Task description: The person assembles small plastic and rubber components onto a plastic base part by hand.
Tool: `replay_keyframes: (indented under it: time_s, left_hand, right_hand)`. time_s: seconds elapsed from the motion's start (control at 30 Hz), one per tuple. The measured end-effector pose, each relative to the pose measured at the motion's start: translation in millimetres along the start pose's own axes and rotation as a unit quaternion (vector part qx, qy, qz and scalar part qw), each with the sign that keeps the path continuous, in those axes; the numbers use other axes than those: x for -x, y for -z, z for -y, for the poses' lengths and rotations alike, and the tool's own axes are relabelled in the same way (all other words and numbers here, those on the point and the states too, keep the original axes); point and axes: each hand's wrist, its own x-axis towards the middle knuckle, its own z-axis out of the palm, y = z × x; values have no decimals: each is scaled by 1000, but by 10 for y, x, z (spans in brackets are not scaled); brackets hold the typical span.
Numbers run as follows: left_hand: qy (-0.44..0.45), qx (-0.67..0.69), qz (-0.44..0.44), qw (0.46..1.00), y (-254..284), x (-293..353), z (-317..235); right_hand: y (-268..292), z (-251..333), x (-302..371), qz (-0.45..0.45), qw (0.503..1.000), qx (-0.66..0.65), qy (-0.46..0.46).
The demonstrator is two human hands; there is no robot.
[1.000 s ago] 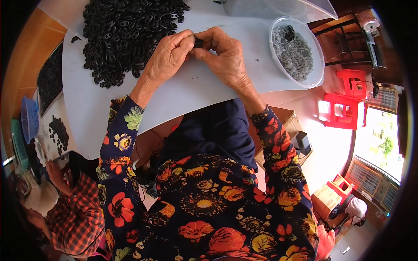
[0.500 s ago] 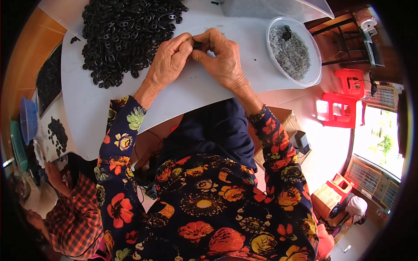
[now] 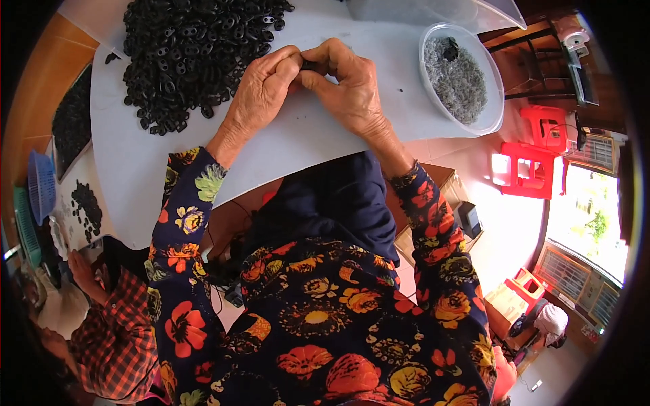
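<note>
Over the white table [image 3: 271, 152], my left hand [image 3: 265, 84] and my right hand [image 3: 347, 84] meet with curled fingers. Between their fingertips sits a small black piece [image 3: 310, 66], mostly covered, and both hands grip it. It looks like the black plastic pieces heaped beside my left hand, but its exact kind is hidden. That pile [image 3: 193, 57] holds oval parts, many with two holes. Right of my hands stands a round clear tub [image 3: 500, 122] full of small translucent bits, with a black clump [image 3: 451, 51] on top.
A clear plastic bin [image 3: 420, 12] stands at the table's far edge. At left are a blue basket [image 3: 42, 186], more black pieces [image 3: 86, 210] and a co-worker in a checked shirt [image 3: 118, 345]. Red stools [image 3: 528, 169] stand at right; another person [image 3: 548, 325] sits lower right.
My hands stay together on the small black piece, with the fingers shifting slightly around it. The whole view has moved a little; the pile and tub look unchanged.
</note>
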Motion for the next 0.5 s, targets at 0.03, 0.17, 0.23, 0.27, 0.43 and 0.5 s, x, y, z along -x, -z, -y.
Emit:
replay_keyframes:
  time_s: [0.03, 0.17, 0.23, 0.27, 0.43, 0.5]
  left_hand:
    - [7, -14, 1, 1000, 8, -9, 2]
    - [10, -3, 1, 1000, -14, -27, -22]
    - [7, -2, 15, 1000, 7, -16, 16]
    - [4, -1, 29, 1000, 14, -12, 44]
    - [-17, 50, -1, 999, -34, 11, 70]
    - [-51, 93, 17, 994, -24, 86, 79]
  right_hand:
    - [1, -22, -2, 6, 999, -38, -24]
    - [1, -42, 6, 3, 995, -91, -44]
    - [-1, -57, 17, 6, 996, -79, -39]
    - [-1, -64, 23, 8, 997, -68, -36]
    - [38, -24, -72, -11, 998, -59, -30]
    - [169, 27, -247, -66, 997, 4, 33]
